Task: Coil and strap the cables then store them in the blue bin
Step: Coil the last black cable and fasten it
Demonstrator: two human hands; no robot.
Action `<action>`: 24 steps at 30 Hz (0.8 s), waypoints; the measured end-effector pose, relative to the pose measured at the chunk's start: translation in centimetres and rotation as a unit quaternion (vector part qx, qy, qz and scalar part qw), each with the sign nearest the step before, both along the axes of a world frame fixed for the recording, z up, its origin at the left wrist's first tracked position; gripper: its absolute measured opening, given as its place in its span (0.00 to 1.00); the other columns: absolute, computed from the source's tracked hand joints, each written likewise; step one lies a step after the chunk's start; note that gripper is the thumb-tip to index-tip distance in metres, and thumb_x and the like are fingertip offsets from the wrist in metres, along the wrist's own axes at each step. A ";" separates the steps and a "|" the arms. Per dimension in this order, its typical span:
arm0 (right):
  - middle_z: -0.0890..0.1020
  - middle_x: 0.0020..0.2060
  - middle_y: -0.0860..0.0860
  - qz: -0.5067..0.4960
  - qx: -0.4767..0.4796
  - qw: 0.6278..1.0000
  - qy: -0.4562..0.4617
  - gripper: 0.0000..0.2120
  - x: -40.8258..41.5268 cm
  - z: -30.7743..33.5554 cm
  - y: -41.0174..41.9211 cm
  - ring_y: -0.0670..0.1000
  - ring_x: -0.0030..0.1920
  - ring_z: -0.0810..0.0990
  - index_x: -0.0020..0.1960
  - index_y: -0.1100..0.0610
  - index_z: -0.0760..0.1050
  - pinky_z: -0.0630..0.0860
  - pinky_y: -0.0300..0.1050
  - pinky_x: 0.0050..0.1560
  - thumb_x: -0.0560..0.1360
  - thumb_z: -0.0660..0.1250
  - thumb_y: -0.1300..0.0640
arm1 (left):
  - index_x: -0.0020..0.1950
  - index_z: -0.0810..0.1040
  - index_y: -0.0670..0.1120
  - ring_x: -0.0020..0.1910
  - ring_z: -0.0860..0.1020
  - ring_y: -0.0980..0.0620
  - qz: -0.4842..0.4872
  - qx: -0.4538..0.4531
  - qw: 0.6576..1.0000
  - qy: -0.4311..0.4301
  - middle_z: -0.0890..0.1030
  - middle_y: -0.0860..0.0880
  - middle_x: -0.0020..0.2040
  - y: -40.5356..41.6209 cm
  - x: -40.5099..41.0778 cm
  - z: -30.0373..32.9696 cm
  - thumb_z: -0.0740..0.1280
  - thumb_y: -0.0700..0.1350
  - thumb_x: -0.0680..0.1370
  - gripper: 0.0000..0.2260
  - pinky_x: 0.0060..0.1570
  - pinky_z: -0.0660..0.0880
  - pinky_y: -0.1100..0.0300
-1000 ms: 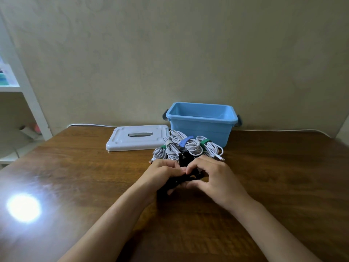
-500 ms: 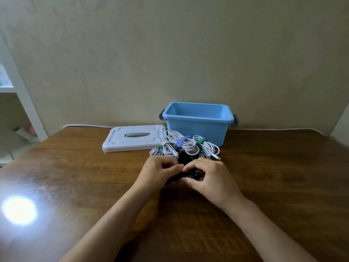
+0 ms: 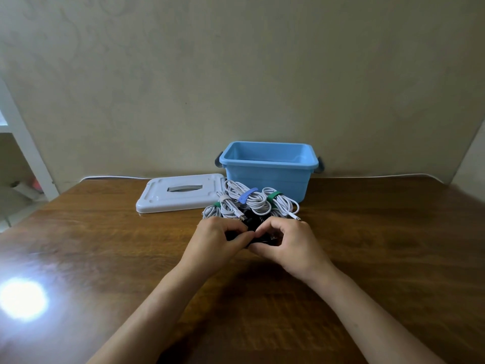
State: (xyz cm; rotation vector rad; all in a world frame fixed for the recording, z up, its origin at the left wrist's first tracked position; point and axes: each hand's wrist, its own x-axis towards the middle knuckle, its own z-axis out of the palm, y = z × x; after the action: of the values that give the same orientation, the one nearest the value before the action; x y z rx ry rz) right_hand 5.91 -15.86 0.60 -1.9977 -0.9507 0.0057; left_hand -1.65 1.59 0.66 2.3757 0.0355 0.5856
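A black cable bundle (image 3: 254, 224) lies on the wooden table in front of me, mostly hidden by my hands. My left hand (image 3: 217, 239) and my right hand (image 3: 290, 243) both pinch it with curled fingers, thumbs nearly touching. Just behind it lie several coiled white cables (image 3: 252, 203), bound with green and blue straps. The open blue bin (image 3: 267, 166) stands behind them against the wall; what I see of its inside holds nothing.
The bin's grey-white lid (image 3: 181, 191) lies flat to the left of the bin. A thin white cord (image 3: 393, 176) runs along the table's back edge. A white shelf unit (image 3: 23, 143) stands at far left. A bright glare spot (image 3: 22, 298) sits on the table at near left.
My hands stay on the black bundle with small finger shifts. The view has tilted slightly, so the bin's inside shows more.
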 end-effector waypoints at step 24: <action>0.84 0.47 0.45 0.046 0.019 0.997 0.067 0.16 0.7 0.0 -0.4 0.41 0.50 0.82 0.52 0.45 0.75 0.78 0.37 0.51 0.70 0.79 0.55 | 0.39 0.81 0.57 0.29 0.75 0.59 -0.031 0.031 0.999 0.013 0.80 0.55 0.31 0.2 0.0 0.0 0.72 0.47 0.77 0.08 0.30 0.67 0.66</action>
State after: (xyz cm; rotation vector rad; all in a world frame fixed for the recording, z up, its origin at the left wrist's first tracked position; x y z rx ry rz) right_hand 6.63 -16.25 0.60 -1.8927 -0.9481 0.1692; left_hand -1.65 1.80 0.68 2.4348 -0.0457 0.5333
